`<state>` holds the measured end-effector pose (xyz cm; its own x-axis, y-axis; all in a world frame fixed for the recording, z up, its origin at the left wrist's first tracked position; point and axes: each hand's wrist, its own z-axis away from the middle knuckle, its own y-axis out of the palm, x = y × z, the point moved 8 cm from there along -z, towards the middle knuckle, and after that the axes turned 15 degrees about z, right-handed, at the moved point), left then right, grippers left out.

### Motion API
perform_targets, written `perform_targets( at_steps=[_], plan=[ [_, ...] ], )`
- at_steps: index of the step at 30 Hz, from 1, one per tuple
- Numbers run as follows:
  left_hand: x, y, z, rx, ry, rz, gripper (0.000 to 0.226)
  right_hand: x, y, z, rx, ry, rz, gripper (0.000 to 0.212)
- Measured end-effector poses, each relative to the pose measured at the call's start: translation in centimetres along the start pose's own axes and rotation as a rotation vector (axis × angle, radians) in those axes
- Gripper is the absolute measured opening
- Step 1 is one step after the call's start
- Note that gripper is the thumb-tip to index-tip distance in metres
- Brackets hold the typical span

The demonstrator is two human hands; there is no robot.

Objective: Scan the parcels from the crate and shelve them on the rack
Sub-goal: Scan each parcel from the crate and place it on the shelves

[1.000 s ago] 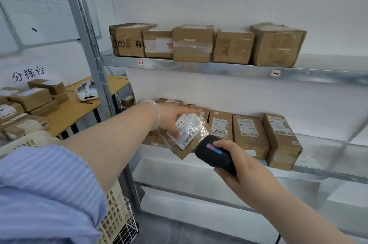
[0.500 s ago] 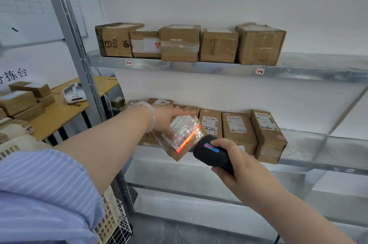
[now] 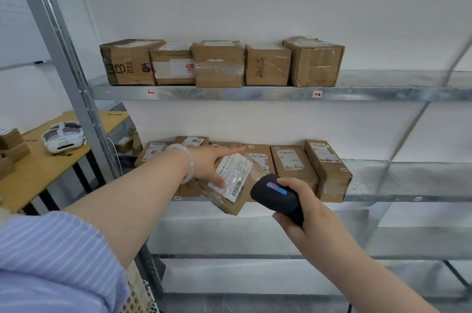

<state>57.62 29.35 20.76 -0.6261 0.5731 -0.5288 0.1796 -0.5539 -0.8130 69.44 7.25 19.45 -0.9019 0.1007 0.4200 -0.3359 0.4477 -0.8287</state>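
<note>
My left hand [image 3: 213, 164] holds a flat brown parcel [image 3: 233, 191] with a plastic-covered white label, thumb on the label and fingers along its far edge. The parcel hangs tilted over the front lip of the rack's middle shelf [image 3: 408, 197]. My right hand [image 3: 304, 206] grips a black barcode scanner [image 3: 277, 196] just right of the parcel, its head pointed at the label. No scan light shows on the label. Several brown parcels [image 3: 293, 164] stand in a row on that shelf.
The upper shelf [image 3: 255, 93] carries several cardboard boxes [image 3: 219, 63]. A grey rack upright [image 3: 66, 57] rises at the left. Beyond it a wooden table [image 3: 46, 164] holds a white headset [image 3: 63, 137] and stacked boxes. The cream crate [image 3: 135, 294] sits at bottom left under my arm.
The red scan line seen on the label half a second ago is gone. The parcel has moved closer to the middle shelf. The scanner keeps its place beside it.
</note>
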Motion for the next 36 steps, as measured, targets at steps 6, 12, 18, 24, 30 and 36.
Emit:
perform_targets(
  at_steps=[6, 12, 18, 24, 30, 36],
  plan=[
    [-5.4, -0.4, -0.9, -0.039, 0.180, 0.458, 0.097, -3.6, -3.4, 1.3, -0.354, 0.289, -0.324, 0.060],
    [-14.4, 0.1, -2.6, -0.033, 0.285, 0.771, 0.092, -5.6, -9.7, 1.0, -0.595, 0.319, -0.421, 0.067],
    [-23.4, -1.0, -5.0, -0.089, 0.371, 0.894, 0.092, -10.2, -17.0, -0.4, -0.787, 0.315, -0.434, 0.069],
    [-29.4, -2.0, -9.5, -0.243, 0.372, 0.990, 0.096, -16.1, -22.9, -5.5, -0.818, 0.292, -0.451, 0.062],
    [-31.8, -2.2, -14.7, -0.305, 0.457, 1.025, 0.065, -21.5, -24.7, -11.7, -0.725, 0.252, -0.507, 0.059],
    [-32.7, -3.4, -16.3, -0.573, 0.499, 0.859, 0.025, -24.2, -25.0, -16.2, -0.682, 0.204, -0.647, 0.059]
  ],
)
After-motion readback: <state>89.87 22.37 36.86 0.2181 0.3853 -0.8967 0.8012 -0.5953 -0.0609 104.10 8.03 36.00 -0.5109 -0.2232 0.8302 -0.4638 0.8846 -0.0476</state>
